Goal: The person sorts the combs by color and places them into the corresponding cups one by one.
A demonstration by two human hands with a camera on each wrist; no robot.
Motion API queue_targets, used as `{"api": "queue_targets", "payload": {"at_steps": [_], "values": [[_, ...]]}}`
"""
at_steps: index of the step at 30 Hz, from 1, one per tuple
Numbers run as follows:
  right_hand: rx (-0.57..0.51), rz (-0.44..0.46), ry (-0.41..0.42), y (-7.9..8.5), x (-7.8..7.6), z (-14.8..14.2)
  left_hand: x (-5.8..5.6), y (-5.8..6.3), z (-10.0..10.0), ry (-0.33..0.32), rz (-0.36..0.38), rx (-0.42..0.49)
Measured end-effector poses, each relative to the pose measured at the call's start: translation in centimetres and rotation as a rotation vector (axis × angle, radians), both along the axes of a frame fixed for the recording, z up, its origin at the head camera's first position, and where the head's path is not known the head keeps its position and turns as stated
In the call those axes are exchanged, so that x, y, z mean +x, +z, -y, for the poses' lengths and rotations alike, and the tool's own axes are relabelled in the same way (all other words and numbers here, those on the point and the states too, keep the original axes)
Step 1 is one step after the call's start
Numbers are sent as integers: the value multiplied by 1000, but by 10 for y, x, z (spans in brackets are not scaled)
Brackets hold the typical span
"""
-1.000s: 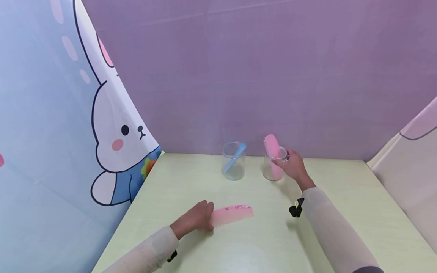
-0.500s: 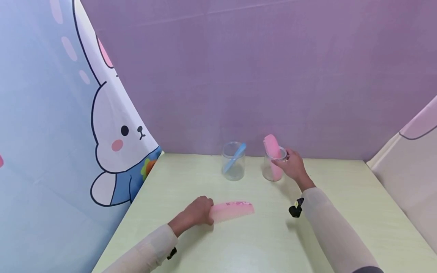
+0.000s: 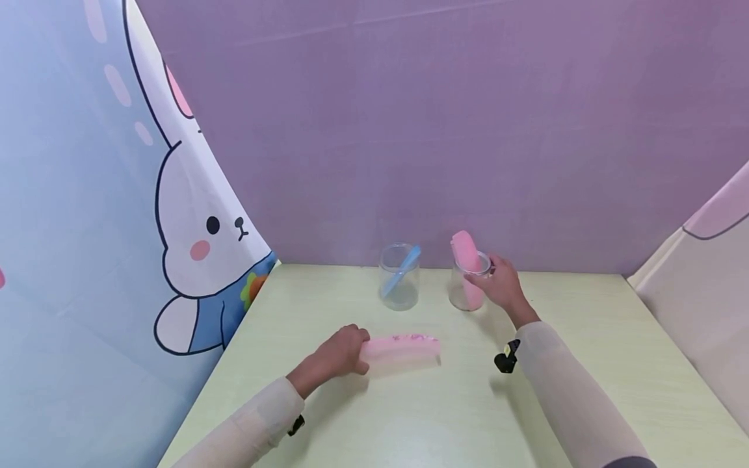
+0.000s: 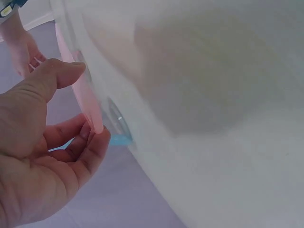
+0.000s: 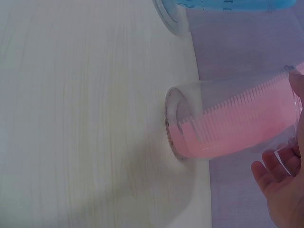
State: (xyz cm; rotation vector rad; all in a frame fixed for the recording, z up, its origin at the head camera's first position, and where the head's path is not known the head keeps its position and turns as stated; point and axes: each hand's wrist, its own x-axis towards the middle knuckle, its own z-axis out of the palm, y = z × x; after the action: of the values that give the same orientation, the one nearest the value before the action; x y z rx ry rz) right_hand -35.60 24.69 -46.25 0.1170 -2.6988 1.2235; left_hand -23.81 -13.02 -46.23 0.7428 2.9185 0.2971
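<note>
My left hand (image 3: 341,351) pinches a pink comb (image 3: 405,349) by its left end, its patterned spine up and its teeth down. In the left wrist view the comb (image 4: 89,105) runs edge-on between thumb and fingertips. My right hand (image 3: 499,284) grips the rim of a clear glass jar (image 3: 457,296) at the back of the table. Inside that jar leans a second pink comb (image 3: 465,250), its upper end sticking out. The right wrist view shows this comb's teeth (image 5: 232,109) through the glass.
To the left of the gripped jar stands another clear jar (image 3: 391,300), with a slim blue piece (image 3: 404,268) slanting out of it. Both jars are near the back edge of the pale table (image 3: 433,416). A purple cloth (image 3: 409,130) hangs behind.
My left hand has moved up and away from me with the comb, which has tipped so its toothed side shows less. My right hand stays on the jar's rim.
</note>
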Motion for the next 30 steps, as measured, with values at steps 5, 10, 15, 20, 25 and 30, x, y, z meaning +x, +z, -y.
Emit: {"api": "queue_targets", "payload": {"at_steps": [5, 10, 15, 20, 25, 30], "values": [[-4, 5, 3, 0, 0, -1, -6, 9, -2, -9, 1, 54], [0, 2, 8, 0, 0, -1, -11, 18, -5, -32, -48, 93], [-3, -3, 8, 1, 1, 0, -18, 25, -7, -54, -109, 99], [1, -6, 12, 0, 0, 0, -22, 37, -8, -59, -135, 130], [-2, -8, 10, 0, 0, 0, -28, 45, -10, -100, -201, 140], [6, -9, 11, 0, 1, 0, -37, 50, -15, -120, -246, 136]]}}
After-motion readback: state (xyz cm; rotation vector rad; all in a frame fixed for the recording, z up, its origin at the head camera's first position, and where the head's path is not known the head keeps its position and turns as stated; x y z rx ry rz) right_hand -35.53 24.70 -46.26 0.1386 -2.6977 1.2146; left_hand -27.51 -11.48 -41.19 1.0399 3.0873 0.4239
